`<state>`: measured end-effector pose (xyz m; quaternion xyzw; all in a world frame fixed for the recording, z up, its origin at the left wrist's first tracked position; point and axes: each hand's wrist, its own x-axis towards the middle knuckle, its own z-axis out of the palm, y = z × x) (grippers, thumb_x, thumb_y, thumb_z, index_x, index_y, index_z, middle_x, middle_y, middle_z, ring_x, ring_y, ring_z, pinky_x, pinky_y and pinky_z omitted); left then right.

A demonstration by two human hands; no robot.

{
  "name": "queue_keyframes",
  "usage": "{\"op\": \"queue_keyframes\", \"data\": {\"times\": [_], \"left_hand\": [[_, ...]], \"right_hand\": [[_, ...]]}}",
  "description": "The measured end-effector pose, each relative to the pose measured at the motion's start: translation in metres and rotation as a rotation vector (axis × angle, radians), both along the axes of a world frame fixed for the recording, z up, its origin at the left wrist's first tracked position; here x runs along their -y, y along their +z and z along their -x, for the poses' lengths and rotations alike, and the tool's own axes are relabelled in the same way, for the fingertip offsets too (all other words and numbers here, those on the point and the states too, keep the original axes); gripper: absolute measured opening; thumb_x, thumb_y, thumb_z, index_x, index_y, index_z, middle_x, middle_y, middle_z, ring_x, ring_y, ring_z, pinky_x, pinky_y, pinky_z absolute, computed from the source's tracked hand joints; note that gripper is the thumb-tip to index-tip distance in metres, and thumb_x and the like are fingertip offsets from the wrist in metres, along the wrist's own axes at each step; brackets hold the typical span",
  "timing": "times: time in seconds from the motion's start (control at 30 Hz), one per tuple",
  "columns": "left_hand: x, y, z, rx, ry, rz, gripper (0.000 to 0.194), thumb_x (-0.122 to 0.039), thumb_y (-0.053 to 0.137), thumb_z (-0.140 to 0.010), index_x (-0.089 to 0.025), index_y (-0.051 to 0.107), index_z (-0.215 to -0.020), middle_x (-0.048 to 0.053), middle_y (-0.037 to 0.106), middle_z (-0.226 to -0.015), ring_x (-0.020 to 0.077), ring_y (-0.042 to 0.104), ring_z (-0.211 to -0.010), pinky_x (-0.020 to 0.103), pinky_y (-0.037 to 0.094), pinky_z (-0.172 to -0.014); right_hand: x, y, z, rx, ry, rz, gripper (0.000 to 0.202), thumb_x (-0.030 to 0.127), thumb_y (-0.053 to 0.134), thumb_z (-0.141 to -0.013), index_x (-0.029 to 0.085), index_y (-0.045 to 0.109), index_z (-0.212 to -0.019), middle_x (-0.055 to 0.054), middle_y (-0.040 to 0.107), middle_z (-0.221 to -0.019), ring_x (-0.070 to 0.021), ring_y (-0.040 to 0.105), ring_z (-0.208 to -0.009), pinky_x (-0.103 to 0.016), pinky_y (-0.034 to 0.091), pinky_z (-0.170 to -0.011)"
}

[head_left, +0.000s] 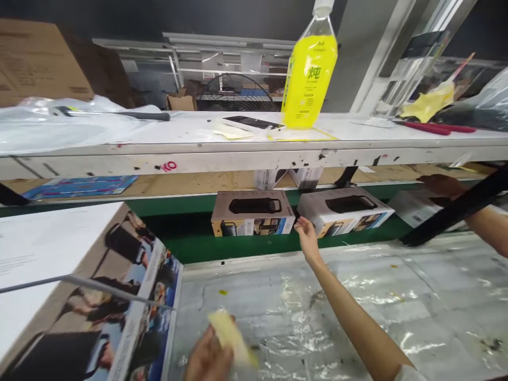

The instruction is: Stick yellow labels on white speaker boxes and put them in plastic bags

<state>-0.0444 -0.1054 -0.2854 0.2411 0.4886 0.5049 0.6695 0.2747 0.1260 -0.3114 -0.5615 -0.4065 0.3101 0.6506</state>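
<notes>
Yellow cloth (pixel 234 338) is gripped by the left hand (pixel 208 355), before the belt (pixel 238 250). The right hand (pixel 308 238) has curled fingers between left box (pixel 254 207) and right box (pixel 344 209), both on the belt, hold unclear; a sideways brush could skew either.

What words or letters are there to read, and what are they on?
"炖": on the bottle of yellow liquid.
"XO", or maybe "KO", in red: on the shelf edge.
Too small or blurred to read: the other print on the bottle, and the print on the boxes.
</notes>
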Motion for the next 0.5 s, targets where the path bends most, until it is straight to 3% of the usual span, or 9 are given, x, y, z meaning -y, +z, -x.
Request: {"op": "queue_keyframes", "data": {"times": [0.07,0.17,0.2,0.27,0.37,0.5], "left_hand": [[-0.069,-0.005,-0.011,-0.125,0.202,-0.162,0.050,-0.041,0.099,-0.063,-0.025,0.077,-0.104,0.005,0.076,-0.089,0.0314,0.073,-0.103,0.040,0.059,-0.093],[-0.183,-0.002,-0.009,-0.257,0.604,-0.374,0.024,-0.030,0.085,-0.072,-0.023,0.071,-0.090,0.002,0.072,-0.094,0.0261,0.067,-0.111,0.035,0.050,-0.105],[-0.215,0.000,-0.006,-0.230,0.675,-0.346,0.017,-0.022,0.080,-0.072,-0.022,0.069,-0.084,0.001,0.069,-0.093,0.0233,0.065,-0.110,0.032,0.048,-0.107],[-0.264,0.002,0.000,-0.183,0.672,-0.300,0.008,-0.017,0.069,-0.074,-0.021,0.061,-0.074,0.000,0.063,-0.084,0.0199,0.063,-0.096,0.031,0.049,-0.100],[-0.291,0.003,0.001,-0.105,0.554,-0.244,0.019,-0.022,0.062,-0.078,-0.020,0.051,-0.063,0.000,0.054,-0.070,0.0172,0.054,-0.073,0.031,0.049,-0.079],[-0.267,0.012,0.001,-0.045,0.442,-0.257,0.040,-0.044,0.065,-0.084,-0.021,0.044,-0.059,0.000,0.046,-0.066,0.0173,0.045,-0.065,0.028,0.042,-0.064]], "right_hand": [[-0.010,-0.008,-0.009,-0.011,0.016,0.052,0.043,0.045,0.072,-0.098,0.018,0.067,-0.130,-0.013,0.067,-0.141,-0.0302,0.063,-0.130,-0.057,0.048,-0.115],[-0.022,-0.018,-0.001,-0.028,0.046,0.094,0.044,0.048,0.067,-0.102,0.018,0.067,-0.134,-0.012,0.066,-0.143,-0.0294,0.064,-0.131,-0.057,0.049,-0.114],[-0.026,-0.019,0.004,-0.034,0.047,0.102,0.045,0.049,0.066,-0.103,0.018,0.066,-0.135,-0.012,0.066,-0.143,-0.0298,0.063,-0.131,-0.057,0.049,-0.114],[-0.035,-0.018,0.016,-0.050,0.035,0.116,0.045,0.050,0.064,-0.104,0.018,0.066,-0.136,-0.012,0.065,-0.144,-0.0311,0.062,-0.132,-0.057,0.049,-0.114],[-0.045,-0.007,0.032,-0.076,-0.018,0.143,0.043,0.048,0.065,-0.104,0.019,0.066,-0.135,-0.011,0.064,-0.144,-0.0318,0.062,-0.131,-0.056,0.051,-0.112],[-0.048,0.032,0.029,-0.067,-0.061,0.108,0.035,0.046,0.067,-0.102,0.022,0.069,-0.128,-0.010,0.068,-0.137,-0.0276,0.065,-0.125,-0.052,0.053,-0.110]]}}
